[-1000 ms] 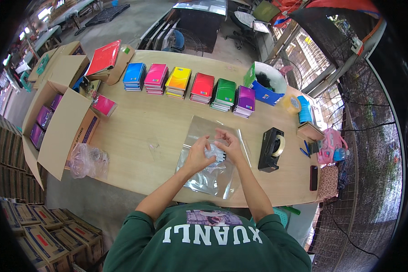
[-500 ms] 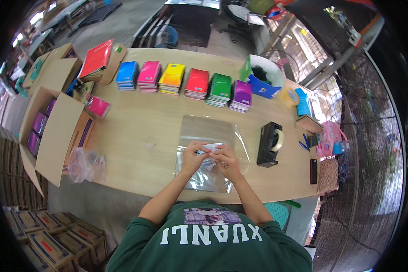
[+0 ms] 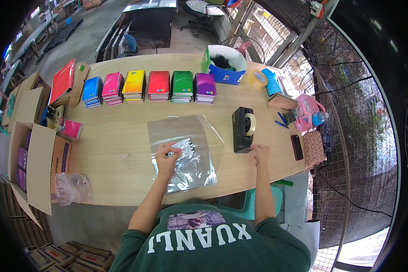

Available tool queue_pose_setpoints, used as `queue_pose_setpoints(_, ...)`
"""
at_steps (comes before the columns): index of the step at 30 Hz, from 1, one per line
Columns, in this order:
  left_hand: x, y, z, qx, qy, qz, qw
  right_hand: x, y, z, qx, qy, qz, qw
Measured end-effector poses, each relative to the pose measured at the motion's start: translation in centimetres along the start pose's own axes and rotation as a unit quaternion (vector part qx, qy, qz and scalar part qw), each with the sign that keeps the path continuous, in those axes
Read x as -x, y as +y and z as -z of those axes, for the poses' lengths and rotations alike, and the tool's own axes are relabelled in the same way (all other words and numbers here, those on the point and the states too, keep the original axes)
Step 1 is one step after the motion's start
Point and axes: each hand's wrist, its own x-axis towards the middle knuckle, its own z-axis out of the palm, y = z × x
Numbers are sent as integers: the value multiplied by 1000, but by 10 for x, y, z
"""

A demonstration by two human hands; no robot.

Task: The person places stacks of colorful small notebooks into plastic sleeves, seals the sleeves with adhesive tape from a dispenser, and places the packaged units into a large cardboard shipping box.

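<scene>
At the table's front, my left hand point(image 3: 167, 159) is closed on a small plastic-wrapped notebook point(image 3: 184, 148) with a dark spiral edge. It lies over a stack of clear plastic sheets point(image 3: 161, 127), and its glossy wrap hides most of the cover. My right hand point(image 3: 260, 155) is beside the near end of a black tape dispenser point(image 3: 238, 131) carrying a roll of tape point(image 3: 250, 124). The fingers there are curled together, thumb and forefinger close to the dispenser's edge; whatever they may pinch is too small to make out.
Stacked spiral notebooks stand in a row: blue point(image 3: 92, 90), pink point(image 3: 112, 86), yellow point(image 3: 134, 84), red point(image 3: 159, 84), green point(image 3: 182, 85), purple point(image 3: 206, 87). An open carton point(image 3: 41, 158) is at left, beside crumpled plastic point(image 3: 72, 188). A phone point(image 3: 297, 147) lies at right.
My right hand has left the small bundle and moved right to the tape dispenser. My left hand keeps hold of the wrapped notebook, now lowered onto the sheets. The view has shifted right.
</scene>
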Motion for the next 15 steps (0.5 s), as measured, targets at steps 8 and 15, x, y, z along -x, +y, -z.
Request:
queue_pose_setpoints(8, 5, -3, -9, -42, -19, -47, 998, 90, 54, -64, -440, -108, -201, 868)
queue_pose_setpoints(15, 7, -5, -9, -47, 10, -53, 997, 186, -94, -140, -192, -238, 132, 943)
